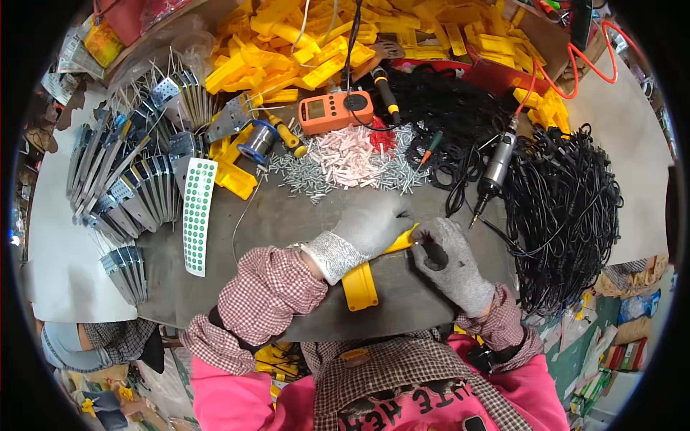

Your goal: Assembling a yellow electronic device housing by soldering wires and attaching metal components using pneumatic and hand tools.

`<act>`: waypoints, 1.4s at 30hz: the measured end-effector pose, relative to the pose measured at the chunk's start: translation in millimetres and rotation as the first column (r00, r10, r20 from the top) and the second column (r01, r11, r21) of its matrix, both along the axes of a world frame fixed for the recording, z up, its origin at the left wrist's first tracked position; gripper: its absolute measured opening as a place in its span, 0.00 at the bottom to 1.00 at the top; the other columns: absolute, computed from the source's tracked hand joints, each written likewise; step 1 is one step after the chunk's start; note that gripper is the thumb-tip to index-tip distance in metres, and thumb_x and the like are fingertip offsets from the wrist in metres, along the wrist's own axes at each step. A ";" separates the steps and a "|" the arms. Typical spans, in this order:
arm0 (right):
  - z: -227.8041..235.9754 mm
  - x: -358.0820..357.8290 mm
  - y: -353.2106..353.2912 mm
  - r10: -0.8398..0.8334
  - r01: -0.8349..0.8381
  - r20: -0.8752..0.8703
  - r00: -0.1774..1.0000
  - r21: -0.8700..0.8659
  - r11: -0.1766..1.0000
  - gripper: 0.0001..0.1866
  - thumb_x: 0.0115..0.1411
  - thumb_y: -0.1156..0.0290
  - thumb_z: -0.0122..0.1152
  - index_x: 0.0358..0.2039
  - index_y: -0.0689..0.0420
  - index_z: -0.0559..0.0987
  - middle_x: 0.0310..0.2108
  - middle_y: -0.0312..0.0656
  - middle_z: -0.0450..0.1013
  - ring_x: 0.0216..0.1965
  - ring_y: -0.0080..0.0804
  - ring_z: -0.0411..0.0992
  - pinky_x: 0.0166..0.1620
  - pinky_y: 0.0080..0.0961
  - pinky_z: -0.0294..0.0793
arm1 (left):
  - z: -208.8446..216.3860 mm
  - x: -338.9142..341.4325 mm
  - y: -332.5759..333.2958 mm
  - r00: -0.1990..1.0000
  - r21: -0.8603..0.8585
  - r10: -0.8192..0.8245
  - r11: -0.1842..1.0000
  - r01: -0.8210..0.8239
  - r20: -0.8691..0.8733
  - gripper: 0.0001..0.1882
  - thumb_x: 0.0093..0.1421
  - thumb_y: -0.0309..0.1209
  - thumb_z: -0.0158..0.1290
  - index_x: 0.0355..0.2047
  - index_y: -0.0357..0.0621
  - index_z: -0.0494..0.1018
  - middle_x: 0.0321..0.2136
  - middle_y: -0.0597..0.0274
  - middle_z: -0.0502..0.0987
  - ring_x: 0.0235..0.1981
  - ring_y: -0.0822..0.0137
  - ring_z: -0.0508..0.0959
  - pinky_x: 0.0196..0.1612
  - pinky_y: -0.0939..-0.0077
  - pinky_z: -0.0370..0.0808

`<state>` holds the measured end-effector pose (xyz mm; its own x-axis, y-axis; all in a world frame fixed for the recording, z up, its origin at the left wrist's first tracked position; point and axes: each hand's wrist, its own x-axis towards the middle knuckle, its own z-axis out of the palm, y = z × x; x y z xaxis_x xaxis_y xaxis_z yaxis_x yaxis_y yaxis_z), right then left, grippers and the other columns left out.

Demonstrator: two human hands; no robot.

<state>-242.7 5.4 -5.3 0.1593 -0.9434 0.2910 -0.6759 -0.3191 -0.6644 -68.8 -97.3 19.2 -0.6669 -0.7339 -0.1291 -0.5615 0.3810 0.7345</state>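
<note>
My left hand (374, 224), in a grey knit glove, is closed over a yellow plastic housing (402, 241); most of that piece is hidden under the glove. My right hand (454, 267), gloved alike, has its thumb and forefinger curled into a ring at the housing's right end. Whatever its fingertips pinch is too small to make out. Another yellow plastic piece (359, 289) lies on the grey work surface just below my left wrist.
Behind my hands lie piles of screws (302, 172) and pink sleeves (348, 154), with an orange meter (336, 113) beyond. A power screwdriver (497, 165) and black cables (564, 215) lie right. Metal brackets (144, 179) and a sticker sheet (199, 215) are left; yellow housings (287, 43) fill the back.
</note>
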 end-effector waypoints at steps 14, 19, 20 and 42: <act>-26.6 -10.0 1.7 0.068 -0.081 -0.087 0.994 -0.155 0.985 0.14 0.51 0.78 0.67 0.40 0.55 0.80 0.41 0.46 0.72 0.46 0.49 0.70 0.49 0.40 0.72 | -11.5 8.5 34.4 0.982 -0.560 -0.109 0.809 0.179 0.157 0.15 0.56 0.38 0.60 0.43 0.50 0.77 0.40 0.63 0.76 0.41 0.57 0.76 0.43 0.64 0.70; -23.8 -14.6 -3.5 0.105 -0.117 -0.074 0.992 -0.182 0.976 0.14 0.51 0.80 0.66 0.39 0.55 0.76 0.49 0.45 0.73 0.51 0.51 0.69 0.54 0.42 0.69 | -22.5 61.8 1.8 0.953 -0.546 0.294 0.812 -0.207 0.076 0.10 0.58 0.31 0.56 0.41 0.48 0.76 0.34 0.53 0.78 0.36 0.52 0.79 0.40 0.57 0.75; -28.8 -15.8 -0.7 0.121 -0.131 -0.076 0.990 -0.139 0.982 0.15 0.51 0.80 0.66 0.39 0.56 0.75 0.51 0.45 0.73 0.51 0.51 0.69 0.55 0.42 0.69 | -5.7 75.9 -11.0 0.861 -0.603 0.470 0.749 -0.273 0.194 0.09 0.58 0.29 0.55 0.40 0.47 0.75 0.34 0.51 0.78 0.35 0.50 0.80 0.39 0.54 0.76; -25.2 -11.1 -3.0 0.110 -0.120 -0.073 0.991 -0.145 0.982 0.17 0.49 0.81 0.66 0.39 0.54 0.74 0.50 0.43 0.73 0.52 0.48 0.69 0.55 0.42 0.67 | -17.6 96.5 -5.2 0.957 -0.013 -0.057 0.998 0.055 -0.285 0.07 0.59 0.24 0.57 0.38 0.39 0.79 0.34 0.58 0.80 0.39 0.62 0.80 0.45 0.71 0.76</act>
<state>-253.7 2.3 -30.6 0.2869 -0.8645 0.4127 -0.6687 -0.4892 -0.5599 27.7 -102.5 1.7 -0.7155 -0.6945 0.0758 -0.3070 0.4101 0.8588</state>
